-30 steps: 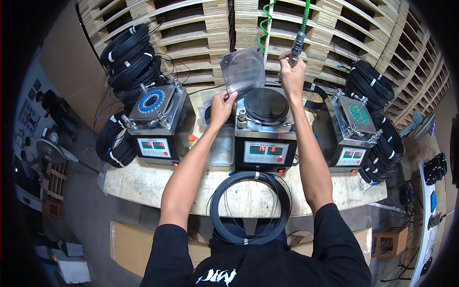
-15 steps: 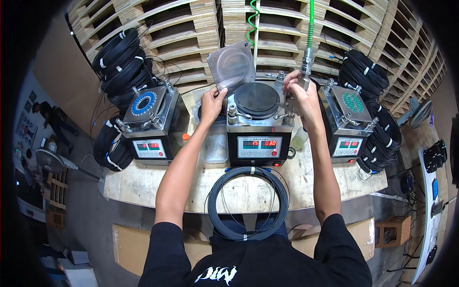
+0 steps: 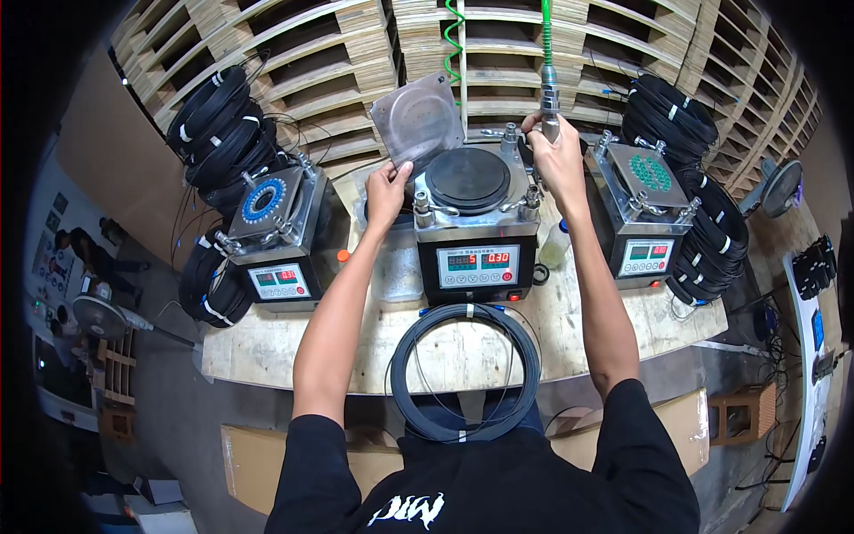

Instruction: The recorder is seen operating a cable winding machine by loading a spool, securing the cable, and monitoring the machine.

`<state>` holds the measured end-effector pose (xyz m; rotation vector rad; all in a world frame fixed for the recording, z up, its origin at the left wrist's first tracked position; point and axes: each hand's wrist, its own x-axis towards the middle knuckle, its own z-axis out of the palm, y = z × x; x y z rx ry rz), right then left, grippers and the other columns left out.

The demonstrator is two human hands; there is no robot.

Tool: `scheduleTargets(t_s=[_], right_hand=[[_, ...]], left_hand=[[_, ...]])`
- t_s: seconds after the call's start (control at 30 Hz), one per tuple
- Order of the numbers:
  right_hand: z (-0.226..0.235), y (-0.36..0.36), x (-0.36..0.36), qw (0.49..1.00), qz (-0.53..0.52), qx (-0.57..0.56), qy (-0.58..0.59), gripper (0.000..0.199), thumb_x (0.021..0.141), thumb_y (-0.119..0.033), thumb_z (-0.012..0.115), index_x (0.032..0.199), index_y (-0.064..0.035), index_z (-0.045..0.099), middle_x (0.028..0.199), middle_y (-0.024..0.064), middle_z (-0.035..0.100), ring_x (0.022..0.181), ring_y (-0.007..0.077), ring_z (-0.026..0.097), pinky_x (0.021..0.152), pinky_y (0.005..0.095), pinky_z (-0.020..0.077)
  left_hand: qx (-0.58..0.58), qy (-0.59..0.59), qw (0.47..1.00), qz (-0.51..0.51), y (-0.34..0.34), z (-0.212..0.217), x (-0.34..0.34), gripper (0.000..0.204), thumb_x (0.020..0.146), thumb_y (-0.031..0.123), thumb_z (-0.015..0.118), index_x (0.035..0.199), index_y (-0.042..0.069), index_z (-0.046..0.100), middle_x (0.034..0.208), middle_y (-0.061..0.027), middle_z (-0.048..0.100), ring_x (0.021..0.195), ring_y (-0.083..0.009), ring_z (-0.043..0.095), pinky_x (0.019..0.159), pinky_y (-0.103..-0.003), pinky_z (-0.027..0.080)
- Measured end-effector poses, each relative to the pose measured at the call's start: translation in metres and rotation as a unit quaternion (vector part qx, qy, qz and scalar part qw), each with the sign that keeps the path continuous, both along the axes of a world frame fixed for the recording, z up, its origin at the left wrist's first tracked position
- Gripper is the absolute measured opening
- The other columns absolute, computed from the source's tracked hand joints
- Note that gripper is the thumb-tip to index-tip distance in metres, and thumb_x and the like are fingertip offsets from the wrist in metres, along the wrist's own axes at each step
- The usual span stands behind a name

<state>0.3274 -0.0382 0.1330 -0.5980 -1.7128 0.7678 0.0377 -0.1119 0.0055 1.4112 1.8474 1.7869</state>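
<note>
A big stack of pale wooden pallets (image 3: 325, 98) stands on the far side. Nearer is a long, light wooden table (image 3: 258, 356). Three silver and black metal box machines sit on it: a left machine (image 3: 285, 267), a middle machine (image 3: 479, 231) and a right machine (image 3: 636, 227). A round loop of thin black cable (image 3: 399, 374) is at the near edge, in front of the middle one. A square, see-through grey plate (image 3: 418, 120) is tipped up at the far left of the middle machine. Beside it, a flat, round black disc (image 3: 468, 178) lies on top of that machine. The right hand (image 3: 559, 160) is curled around a silver metal air tool (image 3: 551, 98), which hangs from a green hose (image 3: 546, 36), just right of the disc. The left hand (image 3: 386, 191) pinches the plate's near edge. The smallest thing is an orange bottle cap (image 3: 343, 256), near the left machine.
</note>
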Motion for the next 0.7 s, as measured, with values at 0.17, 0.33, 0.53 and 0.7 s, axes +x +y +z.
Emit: scheduleTargets(t_s=[0.17,0.33,0.53,0.7], right_hand=[[0.004,-0.039,0.011,0.989,0.094,-0.113,-0.004,0.009,0.085,-0.005,0.055,0.087,-0.0023,0.063,0.071,-0.0015,0.055,0.063,0.0074,0.047,0.057,0.0261,0.0381],[-0.007,-0.085,-0.010,0.959,0.200,-0.171,0.102,0.008,0.086,-0.007,0.056,0.089,-0.0027,0.062,0.074,-0.0011,0.056,0.065,0.0069,0.052,0.059,0.0229,0.0423],[-0.010,-0.075,0.026,0.984,0.086,-0.144,-0.059,0.011,0.086,-0.007,0.054,0.092,-0.0028,0.062,0.069,-0.0034,0.049,0.060,0.0065,0.044,0.054,0.0253,0.0354],[-0.003,-0.072,0.055,0.968,0.135,-0.213,0.012,0.016,0.094,-0.012,0.055,0.102,-0.0027,0.065,0.089,0.0030,0.065,0.086,0.0105,0.063,0.078,0.0262,0.0487]], left_hand=[[0.010,-0.014,1.000,-0.003,0.000,0.002,0.005,0.030,0.095,0.021,0.068,0.108,-0.006,0.071,0.090,-0.0122,0.077,0.079,-0.0080,0.063,0.075,-0.029,0.050],[0.020,-0.023,1.000,-0.004,-0.002,0.002,0.003,0.029,0.094,0.019,0.068,0.108,-0.006,0.071,0.090,-0.0114,0.077,0.077,-0.0079,0.063,0.074,-0.028,0.050],[0.014,-0.020,1.000,-0.014,0.002,0.001,0.004,0.028,0.094,0.019,0.069,0.108,-0.005,0.071,0.089,-0.0119,0.077,0.078,-0.0078,0.064,0.074,-0.028,0.050],[-0.033,0.007,0.999,0.013,-0.006,0.011,-0.004,0.028,0.091,0.019,0.071,0.105,-0.005,0.069,0.091,-0.0151,0.076,0.079,-0.0175,0.069,0.076,-0.033,0.052]])
